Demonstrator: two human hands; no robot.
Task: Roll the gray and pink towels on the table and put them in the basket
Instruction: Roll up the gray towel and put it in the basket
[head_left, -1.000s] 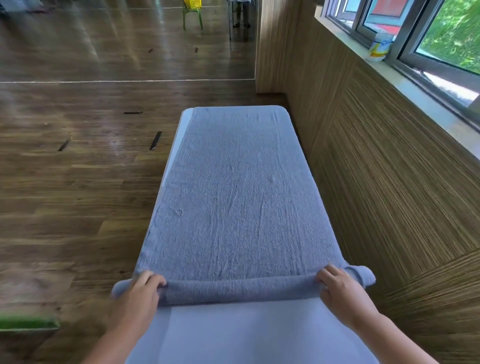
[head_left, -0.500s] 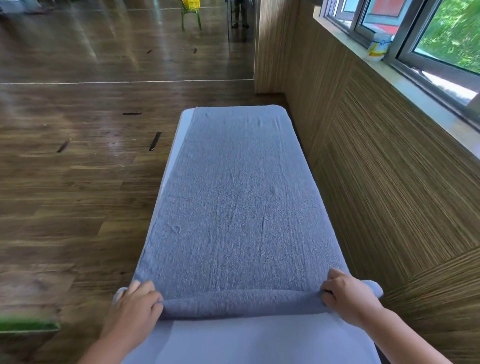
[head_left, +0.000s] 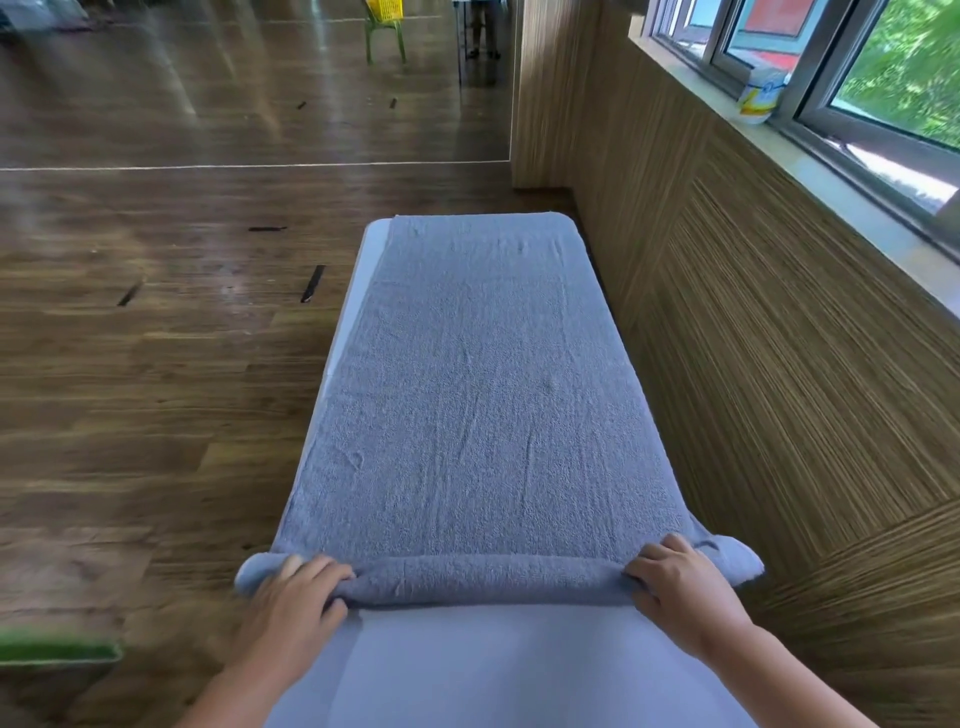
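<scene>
On table (head_left: 493, 675), left hand (head_left: 293, 597), right hand (head_left: 680, 592) round gray towel (head_left: 467, 415)

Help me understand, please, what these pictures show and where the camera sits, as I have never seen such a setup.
There is no machine here: a person works with their bare hands. The only camera is worn on the person's head and looks forward and down, so you see roughly what they see. A long pale table stands beside a wood-panelled wall under a window. A gray towel lies flat along the table, and its near end is turned into a thin roll. The left hand grips the roll's left end and the right hand grips its right end, fingers curled over it. No pink towel shows.
</scene>
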